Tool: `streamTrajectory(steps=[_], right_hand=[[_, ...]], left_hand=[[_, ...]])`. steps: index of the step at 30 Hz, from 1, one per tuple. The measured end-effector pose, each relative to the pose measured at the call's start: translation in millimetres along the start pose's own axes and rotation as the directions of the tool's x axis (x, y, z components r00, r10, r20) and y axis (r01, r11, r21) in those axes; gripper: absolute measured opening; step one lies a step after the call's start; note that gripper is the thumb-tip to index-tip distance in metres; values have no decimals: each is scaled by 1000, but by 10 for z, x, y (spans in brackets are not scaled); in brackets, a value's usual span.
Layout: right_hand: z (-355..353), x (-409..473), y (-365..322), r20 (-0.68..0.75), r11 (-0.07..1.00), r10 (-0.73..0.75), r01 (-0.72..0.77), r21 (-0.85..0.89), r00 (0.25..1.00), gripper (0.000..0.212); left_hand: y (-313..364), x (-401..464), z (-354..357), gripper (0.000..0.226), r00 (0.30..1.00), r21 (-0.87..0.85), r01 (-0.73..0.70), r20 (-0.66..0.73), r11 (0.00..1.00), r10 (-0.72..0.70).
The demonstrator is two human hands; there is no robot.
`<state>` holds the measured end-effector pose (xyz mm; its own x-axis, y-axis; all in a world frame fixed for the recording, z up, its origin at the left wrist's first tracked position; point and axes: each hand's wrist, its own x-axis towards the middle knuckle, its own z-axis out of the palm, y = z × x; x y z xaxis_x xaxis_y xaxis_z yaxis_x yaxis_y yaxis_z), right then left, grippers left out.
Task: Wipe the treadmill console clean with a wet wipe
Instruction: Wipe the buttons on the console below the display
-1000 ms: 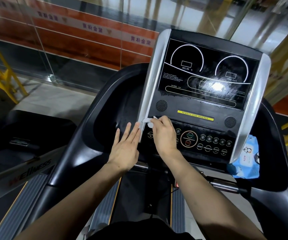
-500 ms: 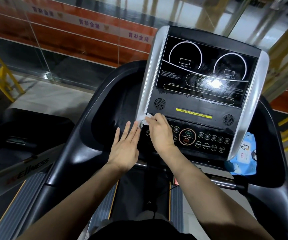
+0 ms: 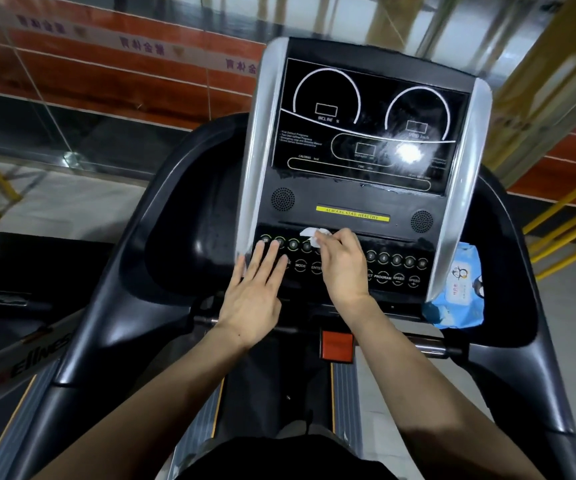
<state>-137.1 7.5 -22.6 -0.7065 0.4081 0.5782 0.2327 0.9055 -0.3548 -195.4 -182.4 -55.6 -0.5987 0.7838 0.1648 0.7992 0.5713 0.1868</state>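
Left hand point(image 3: 257, 296) flat, fingers straight and spread, resting on the lower left of the treadmill console point(image 3: 366, 199) over the button rows. Just right of it, right hand point(image 3: 343, 268) curled around a crumpled white wet wipe point(image 3: 311, 235), pressing it against the top edge of the button panel. Far right, blue wet wipe pack point(image 3: 459, 292) lying in the side tray.

Single head-worn view, looking forward and down, close over the treadmill console point(image 3: 366, 202)
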Motion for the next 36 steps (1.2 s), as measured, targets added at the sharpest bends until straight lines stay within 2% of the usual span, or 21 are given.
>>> streamTrajectory(steps=[10, 15, 23, 29, 32, 34, 36], right_hand=[[-590, -101, 837, -58, 992, 123, -125, -35, 991, 18], [-870, -160, 1315, -95, 972, 231, -234, -16, 968, 15], [-913, -461, 1444, -144, 934, 359, -354, 59, 922, 14], [-915, -870, 1384, -27, 917, 394, -391, 83, 919, 12], [-961, -898, 1367, 84, 882, 442, -449, 140, 893, 23], [-985, -975, 1367, 139, 910, 388, -403, 96, 911, 37], [-1003, -992, 1423, 186, 894, 410, -434, 111, 893, 32]], left_hand=[[715, 312, 54, 81, 997, -19, -81, -9, 996, 81], [1000, 399, 64, 77, 995, -28, -99, -2, 995, 99], [1202, 286, 115, 79, 997, -16, -82, 11, 997, 82], [1209, 196, 175, 77, 997, 8, -66, 38, 998, 66], [1229, 165, 194, 75, 997, -3, -62, 44, 998, 62], [1238, 146, 207, 73, 997, -21, -57, 45, 998, 58], [1230, 124, 219, 71, 998, -33, -44, 44, 998, 46]])
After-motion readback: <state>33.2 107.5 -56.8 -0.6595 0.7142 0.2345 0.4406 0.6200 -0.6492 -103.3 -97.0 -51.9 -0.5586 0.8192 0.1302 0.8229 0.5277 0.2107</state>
